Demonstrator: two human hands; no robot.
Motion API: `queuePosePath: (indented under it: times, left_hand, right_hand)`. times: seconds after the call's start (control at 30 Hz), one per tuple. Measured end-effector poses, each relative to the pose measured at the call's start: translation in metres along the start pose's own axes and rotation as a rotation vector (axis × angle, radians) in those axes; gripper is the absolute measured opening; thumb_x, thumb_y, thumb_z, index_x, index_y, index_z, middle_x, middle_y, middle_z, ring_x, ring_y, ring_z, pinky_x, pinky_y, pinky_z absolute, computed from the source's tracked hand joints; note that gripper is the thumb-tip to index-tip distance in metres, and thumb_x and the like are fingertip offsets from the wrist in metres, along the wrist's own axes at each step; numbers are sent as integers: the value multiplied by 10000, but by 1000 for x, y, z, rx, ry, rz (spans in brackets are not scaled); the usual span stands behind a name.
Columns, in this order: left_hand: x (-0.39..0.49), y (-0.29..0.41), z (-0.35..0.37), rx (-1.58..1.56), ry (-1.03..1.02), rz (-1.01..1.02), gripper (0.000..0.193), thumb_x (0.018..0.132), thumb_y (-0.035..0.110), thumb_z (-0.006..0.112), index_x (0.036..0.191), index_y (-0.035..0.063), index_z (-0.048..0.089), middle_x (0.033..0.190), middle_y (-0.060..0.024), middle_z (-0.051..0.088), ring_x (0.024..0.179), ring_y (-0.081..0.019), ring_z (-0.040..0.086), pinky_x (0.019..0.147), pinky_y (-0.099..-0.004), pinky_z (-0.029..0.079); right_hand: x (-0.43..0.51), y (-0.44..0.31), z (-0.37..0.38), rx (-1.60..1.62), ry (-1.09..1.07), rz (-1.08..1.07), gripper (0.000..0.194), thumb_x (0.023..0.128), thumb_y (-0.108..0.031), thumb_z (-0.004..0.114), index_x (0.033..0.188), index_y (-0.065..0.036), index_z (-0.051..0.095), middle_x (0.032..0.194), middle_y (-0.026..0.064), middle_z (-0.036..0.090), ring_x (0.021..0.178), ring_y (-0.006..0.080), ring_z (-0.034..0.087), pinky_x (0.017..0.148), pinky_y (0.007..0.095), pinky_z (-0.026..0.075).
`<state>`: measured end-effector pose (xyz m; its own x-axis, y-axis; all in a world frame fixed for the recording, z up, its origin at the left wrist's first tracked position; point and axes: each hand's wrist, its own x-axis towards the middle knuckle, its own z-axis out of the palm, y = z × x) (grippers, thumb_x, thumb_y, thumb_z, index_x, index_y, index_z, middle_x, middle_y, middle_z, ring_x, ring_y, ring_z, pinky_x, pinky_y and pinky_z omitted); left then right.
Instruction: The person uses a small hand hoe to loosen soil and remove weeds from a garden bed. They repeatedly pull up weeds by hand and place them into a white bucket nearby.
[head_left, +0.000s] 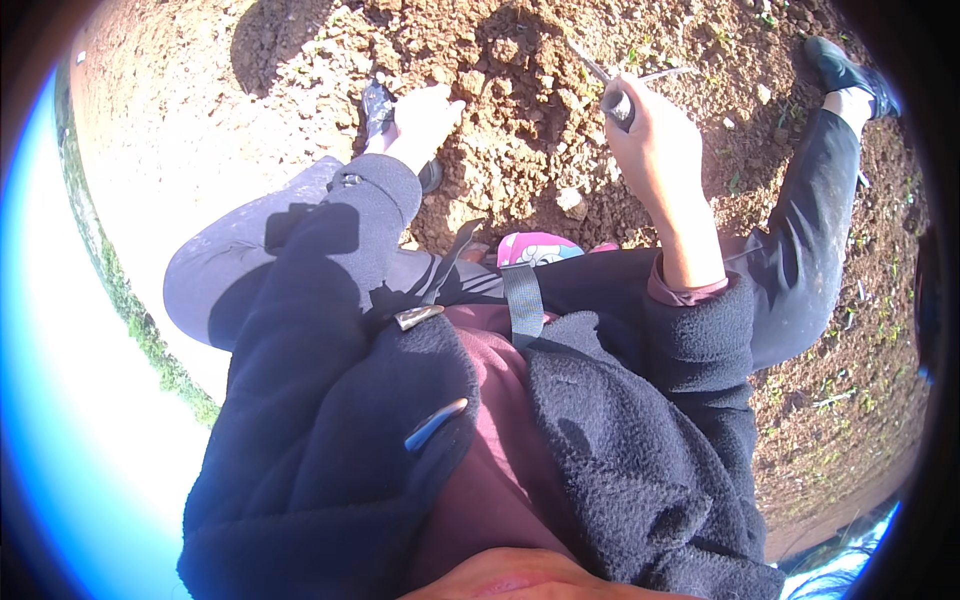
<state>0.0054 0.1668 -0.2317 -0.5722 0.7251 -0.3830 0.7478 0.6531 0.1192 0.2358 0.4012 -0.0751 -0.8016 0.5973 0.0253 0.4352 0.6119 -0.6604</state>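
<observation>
My right hand (664, 150) is closed around the handle (618, 107) of a small hand tool, held above the soil. The round butt of the handle faces me. Thin metal parts (589, 61) stick out beyond my fist to both sides; the rest of the tool's head is hidden by the hand. My left hand (424, 120) hangs over the soil beside my dark shoe (377, 109). Glare washes out its fingers, which look partly curled, and I see nothing in them. Between the hands lies loose, cloddy brown soil (517, 112) with a shaded hollow.
My bent legs (802, 247) spread to either side, the other shoe (844, 71) far right. A pink printed item (536, 247) shows between my thighs near a hanging grey strap (523, 300). A pale stone (571, 201) sits on the soil. Small weeds (847, 397) grow at right.
</observation>
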Motion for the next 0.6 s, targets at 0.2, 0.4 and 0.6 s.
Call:
queuePosePath:
  times: [0.2,0.4,0.6]
  left_hand:
    - [18,17,4,134,-121,53,291,848,372,540,943,112,629,908,-125,675,910,-311,650,783,-432,511]
    - [33,93,-45,-276,381,427,181,826,220,626,973,119,660,956,-85,650,922,-279,598,819,-402,471]
    - [41,146,-31,214,151,880,470,857,311,554,1324,272,530,1389,-67,478,1256,-268,413,1051,-458,296]
  right_hand:
    - [0,3,-25,128,-11,103,189,794,-72,644,967,-137,607,749,85,646,665,219,640,622,314,482]
    - [-5,8,-46,9,32,167,212,786,-150,676,987,-124,615,803,114,655,758,298,656,678,366,511]
    - [-17,8,-64,37,52,199,213,779,-143,666,983,-122,611,784,126,646,751,311,649,669,373,506]
